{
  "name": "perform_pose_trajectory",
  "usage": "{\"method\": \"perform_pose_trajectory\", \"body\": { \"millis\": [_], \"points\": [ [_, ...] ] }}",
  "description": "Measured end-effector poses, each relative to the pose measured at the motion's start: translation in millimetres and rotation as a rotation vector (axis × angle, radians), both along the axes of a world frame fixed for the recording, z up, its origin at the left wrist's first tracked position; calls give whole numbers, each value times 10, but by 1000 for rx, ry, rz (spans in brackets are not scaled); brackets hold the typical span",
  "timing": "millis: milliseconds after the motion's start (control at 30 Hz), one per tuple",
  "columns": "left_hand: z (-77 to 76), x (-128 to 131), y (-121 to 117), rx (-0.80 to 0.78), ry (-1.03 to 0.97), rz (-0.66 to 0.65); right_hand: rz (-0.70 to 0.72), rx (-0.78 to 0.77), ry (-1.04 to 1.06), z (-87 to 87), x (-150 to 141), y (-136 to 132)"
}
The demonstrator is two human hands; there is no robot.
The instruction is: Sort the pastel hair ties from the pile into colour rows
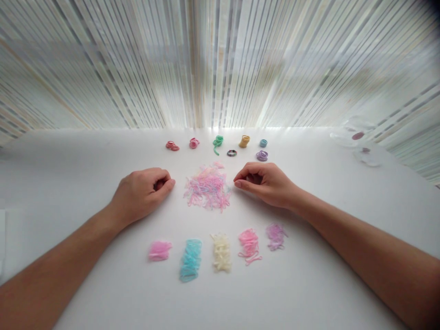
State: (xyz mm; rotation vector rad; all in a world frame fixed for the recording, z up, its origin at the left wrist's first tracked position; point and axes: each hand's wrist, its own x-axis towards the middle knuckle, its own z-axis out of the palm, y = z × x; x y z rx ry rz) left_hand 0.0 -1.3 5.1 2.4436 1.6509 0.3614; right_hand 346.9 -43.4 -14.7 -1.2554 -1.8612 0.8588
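Observation:
A loose pile of small rubber bands (208, 187), mostly pink with pale blue and lilac, lies between my hands. My left hand (144, 190) rests on the table left of the pile, fingers curled in and thumb against the index finger, with nothing seen in it. Close to the pile's right edge, my right hand (266, 183) has thumb and index finger pinched together; whatever is between the tips is too small to tell. Nearer me lie sorted bunches: pink bands (160, 251), turquoise bands (191, 260), cream bands (222, 253), rose-pink bands (249, 246) and lilac bands (276, 236).
Along the back sit coiled hair ties: red (172, 145), pink (194, 143), green (217, 142), yellow (244, 141), blue (263, 143) and purple (262, 156). A dark beaded ring (232, 153) lies among them. Clear round containers (354, 133) stand back right, before a striped curtain (206, 64).

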Motion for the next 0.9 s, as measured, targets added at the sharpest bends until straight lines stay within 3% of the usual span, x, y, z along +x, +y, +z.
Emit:
{"method": "perform_pose_trajectory", "body": {
  "millis": [233,900],
  "points": [
    [0,10,13,-5,4,2,115,-148,57,57,119,21],
    [11,-7,9,20,8,-8,129,-108,-11,110,148,35]
  ]
}}
